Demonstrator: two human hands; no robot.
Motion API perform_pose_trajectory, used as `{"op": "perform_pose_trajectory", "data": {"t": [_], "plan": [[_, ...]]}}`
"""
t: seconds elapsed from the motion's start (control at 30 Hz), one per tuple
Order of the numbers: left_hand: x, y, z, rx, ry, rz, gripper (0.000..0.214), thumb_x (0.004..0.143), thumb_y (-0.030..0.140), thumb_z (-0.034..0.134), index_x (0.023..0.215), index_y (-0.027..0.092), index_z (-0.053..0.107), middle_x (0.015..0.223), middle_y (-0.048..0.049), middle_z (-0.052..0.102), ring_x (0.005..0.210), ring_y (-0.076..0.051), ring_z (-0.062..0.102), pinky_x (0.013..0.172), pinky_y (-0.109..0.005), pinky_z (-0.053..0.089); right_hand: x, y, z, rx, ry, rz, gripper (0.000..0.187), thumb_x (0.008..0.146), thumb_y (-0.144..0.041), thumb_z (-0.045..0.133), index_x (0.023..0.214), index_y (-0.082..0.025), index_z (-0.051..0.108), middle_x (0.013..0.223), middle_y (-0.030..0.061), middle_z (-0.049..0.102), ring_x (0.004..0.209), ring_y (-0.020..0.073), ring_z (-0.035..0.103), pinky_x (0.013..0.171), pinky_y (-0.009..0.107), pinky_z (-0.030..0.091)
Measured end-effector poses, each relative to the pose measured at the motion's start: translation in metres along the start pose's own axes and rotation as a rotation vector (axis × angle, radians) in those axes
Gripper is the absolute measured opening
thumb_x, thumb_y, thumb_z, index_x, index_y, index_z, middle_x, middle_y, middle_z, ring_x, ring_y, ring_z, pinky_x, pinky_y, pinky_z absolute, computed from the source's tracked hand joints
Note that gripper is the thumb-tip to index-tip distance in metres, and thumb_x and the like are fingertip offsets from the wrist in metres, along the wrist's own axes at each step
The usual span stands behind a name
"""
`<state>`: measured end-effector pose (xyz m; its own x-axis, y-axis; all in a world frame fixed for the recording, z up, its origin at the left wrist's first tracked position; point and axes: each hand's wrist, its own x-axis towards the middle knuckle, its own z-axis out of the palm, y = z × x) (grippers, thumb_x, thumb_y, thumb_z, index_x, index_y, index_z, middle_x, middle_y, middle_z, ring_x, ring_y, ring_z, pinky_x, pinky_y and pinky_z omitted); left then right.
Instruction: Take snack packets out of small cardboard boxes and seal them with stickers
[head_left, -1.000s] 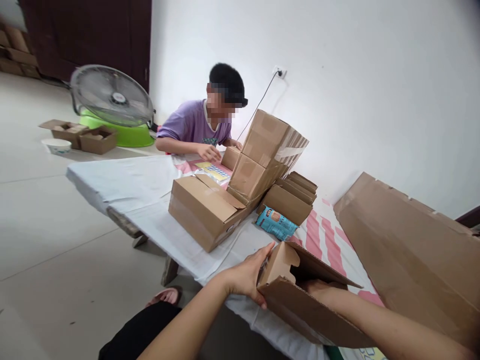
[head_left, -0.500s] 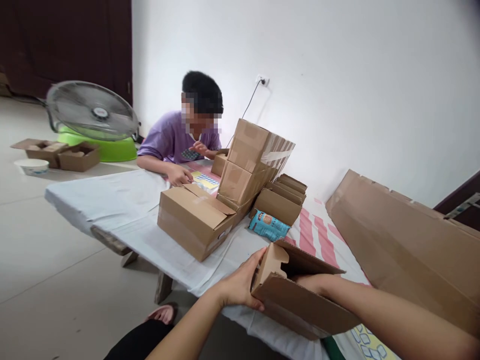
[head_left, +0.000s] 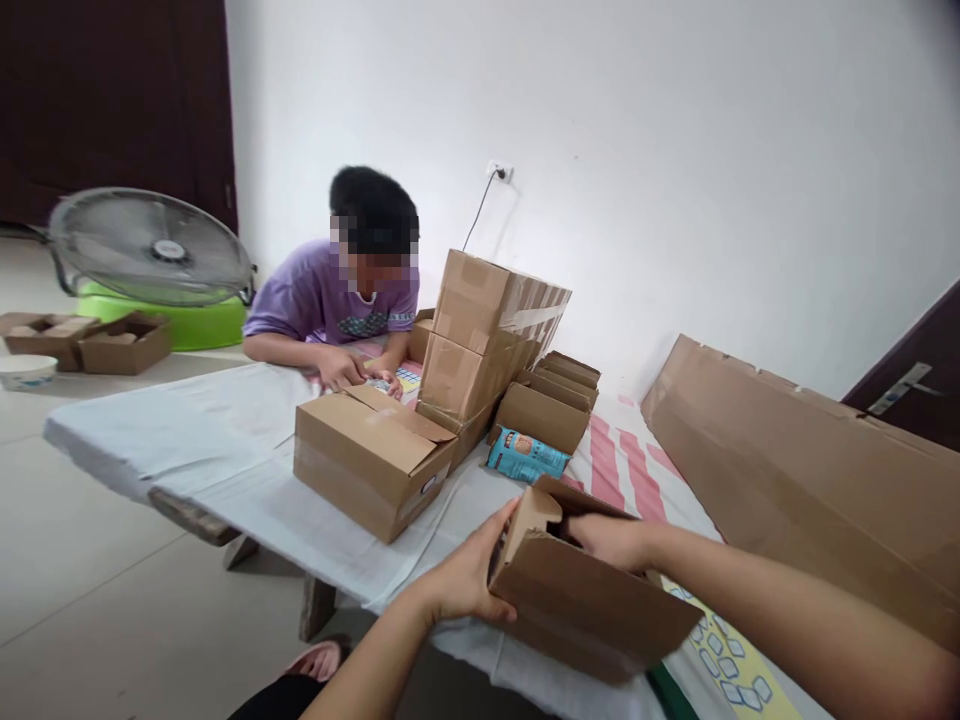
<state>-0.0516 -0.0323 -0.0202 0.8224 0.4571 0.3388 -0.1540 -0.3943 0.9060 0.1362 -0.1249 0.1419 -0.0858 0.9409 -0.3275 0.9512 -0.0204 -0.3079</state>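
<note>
An open cardboard box is tilted at the near edge of the cloth-covered table. My left hand grips its left end, thumb low on the near side and fingers around the far corner. Inside the opening is my right hand, with its fingers hidden by the box walls; whatever they touch there cannot be seen. Just beyond the box lies a blue snack packet, against a row of open cardboard boxes.
A closed carton stands left of taped, stacked cartons. Across the table a person in purple leans on it. A large cardboard sheet stands at right. A fan and small boxes are on the left.
The view has shifted, so the scene sits further left. My right hand has drawn back a little, showing more of its back. The other person's hands have come closer together.
</note>
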Motion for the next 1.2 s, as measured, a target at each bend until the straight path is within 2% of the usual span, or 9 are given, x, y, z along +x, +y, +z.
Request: {"op": "perform_pose_trajectory", "data": {"t": [0.1, 0.2, 0.27, 0.4, 0.63, 0.8, 1.0, 1.1, 1.2], "plan": [[0.003, -0.004, -0.021, 0.109, 0.143, -0.002, 0.131, 0.048, 0.031, 0.085, 0.151, 0.025, 0.004, 0.158, -0.0115, 0.019, 0.143, -0.034, 0.020, 0.118, -0.047, 0.015, -0.015, -0.004, -0.043, -0.084, 0.087, 0.002, 0.043, 0.058, -0.020, 0.077, 0.098, -0.019, 0.062, 0.095, 0.0028, 0.067, 0.080, 0.0213, 0.062, 0.063, 0.027, 0.045], [0.008, -0.011, -0.037, 0.113, 0.268, -0.039, 0.120, 0.056, 0.029, 0.080, 0.151, 0.025, 0.008, 0.158, -0.0115, 0.021, 0.143, -0.034, 0.023, 0.116, -0.050, 0.017, -0.033, 0.000, -0.074, 0.039, 0.342, 0.019, 0.042, 0.063, -0.028, 0.072, 0.101, -0.020, 0.057, 0.090, 0.0015, 0.065, 0.077, 0.0189, 0.060, 0.062, 0.026, 0.044], [0.013, -0.016, -0.043, 0.148, 0.397, -0.084, 0.102, 0.063, 0.028, 0.074, 0.149, 0.024, 0.019, 0.153, -0.0115, 0.034, 0.139, -0.032, 0.032, 0.114, -0.049, 0.025, -0.044, 0.009, -0.079, 0.157, 0.495, 0.033, 0.043, 0.065, -0.032, 0.070, 0.103, -0.020, 0.054, 0.088, 0.0004, 0.064, 0.076, 0.0182, 0.060, 0.063, 0.027, 0.044], [0.023, -0.024, -0.043, 0.320, 0.663, -0.183, 0.061, 0.077, 0.027, 0.058, 0.135, 0.020, 0.043, 0.136, -0.0128, 0.054, 0.128, -0.031, 0.048, 0.107, -0.047, 0.036, -0.051, 0.035, -0.053, 0.296, 0.586, -0.017, 0.045, 0.064, -0.032, 0.071, 0.102, -0.019, 0.052, 0.089, 0.0009, 0.064, 0.079, 0.0188, 0.060, 0.067, 0.028, 0.046], [0.026, -0.004, -0.009, 0.504, 0.912, -0.169, 0.034, 0.079, 0.033, 0.054, 0.107, 0.015, 0.052, 0.105, -0.0150, 0.054, 0.110, -0.037, 0.051, 0.095, -0.059, 0.038, -0.037, 0.051, 0.000, 0.375, 0.520, 0.009, 0.044, 0.062, -0.030, 0.074, 0.099, -0.019, 0.054, 0.091, 0.0011, 0.063, 0.079, 0.0183, 0.059, 0.064, 0.026, 0.045], [0.037, 0.019, 0.001, 0.508, 0.837, -0.022, 0.023, 0.081, 0.039, 0.053, 0.095, 0.020, 0.057, 0.089, -0.0090, 0.060, 0.092, -0.031, 0.057, 0.086, -0.048, 0.046, -0.022, 0.032, 0.009, 0.278, 0.572, 0.057, 0.044, 0.063, -0.028, 0.073, 0.102, -0.021, 0.055, 0.091, 0.0010, 0.065, 0.079, 0.0187, 0.060, 0.066, 0.027, 0.044], [0.055, 0.039, -0.003, 0.379, 0.648, 0.110, 0.035, 0.091, 0.042, 0.042, 0.110, 0.023, 0.064, 0.116, -0.0079, 0.067, 0.111, -0.027, 0.057, 0.098, -0.044, 0.043, 0.001, 0.022, 0.003, 0.120, 0.668, -0.060, 0.046, 0.064, -0.026, 0.074, 0.107, -0.023, 0.057, 0.099, 0.0018, 0.067, 0.087, 0.0201, 0.062, 0.073, 0.028, 0.046], [0.065, 0.039, 0.000, 0.115, 0.532, 0.146, 0.048, 0.093, 0.047, 0.039, 0.131, 0.021, 0.052, 0.138, -0.0086, 0.055, 0.127, -0.025, 0.049, 0.106, -0.039, 0.039, 0.011, 0.024, -0.003, 0.078, 0.696, -0.086, 0.047, 0.064, -0.026, 0.074, 0.108, -0.022, 0.057, 0.101, 0.0020, 0.067, 0.090, 0.0207, 0.062, 0.076, 0.028, 0.047], [0.079, 0.035, 0.004, -0.284, 0.479, 0.127, 0.070, 0.079, 0.052, 0.062, 0.139, 0.021, 0.043, 0.150, -0.0089, 0.040, 0.138, -0.028, 0.036, 0.113, -0.038, 0.032, 0.019, 0.030, -0.007, 0.029, 0.714, -0.103, 0.046, 0.066, -0.025, 0.073, 0.109, -0.022, 0.057, 0.103, 0.0023, 0.067, 0.093, 0.0213, 0.062, 0.079, 0.030, 0.047]]}}
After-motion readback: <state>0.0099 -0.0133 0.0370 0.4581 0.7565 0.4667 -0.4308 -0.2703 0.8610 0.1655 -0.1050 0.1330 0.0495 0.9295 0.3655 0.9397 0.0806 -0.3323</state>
